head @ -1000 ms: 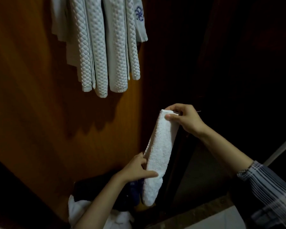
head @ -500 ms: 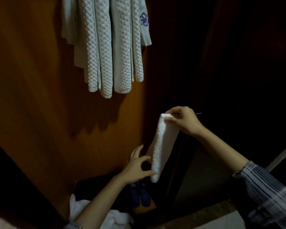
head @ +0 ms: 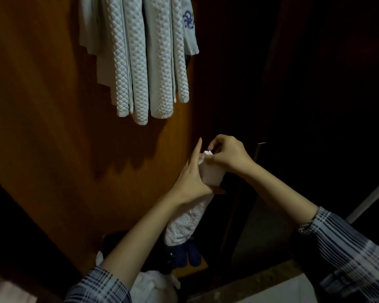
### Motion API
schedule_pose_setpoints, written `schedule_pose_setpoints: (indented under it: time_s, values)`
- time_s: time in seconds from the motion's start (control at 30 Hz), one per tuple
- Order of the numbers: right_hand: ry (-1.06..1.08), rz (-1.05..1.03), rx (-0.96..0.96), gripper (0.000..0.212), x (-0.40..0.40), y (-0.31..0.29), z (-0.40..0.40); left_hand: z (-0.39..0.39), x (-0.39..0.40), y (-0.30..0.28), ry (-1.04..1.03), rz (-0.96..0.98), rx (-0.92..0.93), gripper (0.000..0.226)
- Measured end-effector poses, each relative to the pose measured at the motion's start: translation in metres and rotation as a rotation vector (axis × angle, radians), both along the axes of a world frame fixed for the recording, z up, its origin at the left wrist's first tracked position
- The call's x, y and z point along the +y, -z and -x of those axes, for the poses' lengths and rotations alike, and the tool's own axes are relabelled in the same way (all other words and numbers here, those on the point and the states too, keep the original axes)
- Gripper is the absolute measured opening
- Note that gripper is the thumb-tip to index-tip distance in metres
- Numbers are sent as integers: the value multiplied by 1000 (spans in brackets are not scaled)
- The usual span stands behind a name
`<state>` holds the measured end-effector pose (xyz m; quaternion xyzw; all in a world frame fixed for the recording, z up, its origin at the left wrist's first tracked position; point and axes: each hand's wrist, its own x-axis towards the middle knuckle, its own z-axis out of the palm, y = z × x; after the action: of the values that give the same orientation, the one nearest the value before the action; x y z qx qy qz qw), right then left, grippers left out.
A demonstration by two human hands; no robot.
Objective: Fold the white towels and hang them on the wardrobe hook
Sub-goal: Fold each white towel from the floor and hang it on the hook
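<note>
**Operator:** Since the earlier frames, my left hand (head: 192, 182) has risen from the lower part of the white towel (head: 185, 224) to its upper part, and the towel's tail has swung down beneath my left forearm.

**Supervisor:** Report the finger state, left side.

**Operator:** Index finger extended straight up along the towel's left edge. Thumb crosses the front of the towel and presses it against the palm. I hold the towel at that point.

**Supervisor:** Right side?

**Operator:** My right hand (head: 227, 155) has its fingers curled and pinches the towel's top corner, just above the left hand. The two hands sit close together; I cannot tell whether they touch.

**Supervisor:** Location of the towel?

**Operator:** Held in mid-air, folded into a narrow strip, in front of the edge of the wooden wardrobe panel (head: 53, 127). Its lower end hangs just above a pair of blue shoes (head: 189, 254).

**Supervisor:** Other items in view?

**Operator:** Quilted white towels (head: 144, 68) hang against the panel, up and left of my hands; one carries a blue embroidered emblem (head: 188, 19). Their hook lies outside the view. White cloth (head: 153, 285) lies at the bottom, near my left sleeve (head: 99, 287). My right sleeve (head: 346, 254) is plaid.
</note>
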<state>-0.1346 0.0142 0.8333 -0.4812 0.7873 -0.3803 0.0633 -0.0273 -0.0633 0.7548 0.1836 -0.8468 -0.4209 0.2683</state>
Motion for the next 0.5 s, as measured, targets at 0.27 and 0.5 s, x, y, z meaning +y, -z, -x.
schedule_pose_setpoints:
  time_s: [0.27, 0.5]
  values:
    - [-14, 111, -878, 5, 2, -10, -12, -7, 3, -6, -62, -211, 106, 81]
    - [-81, 249, -820, 11, 14, 16, 3, -24, -9, -19, 77, -801, 393, 34]
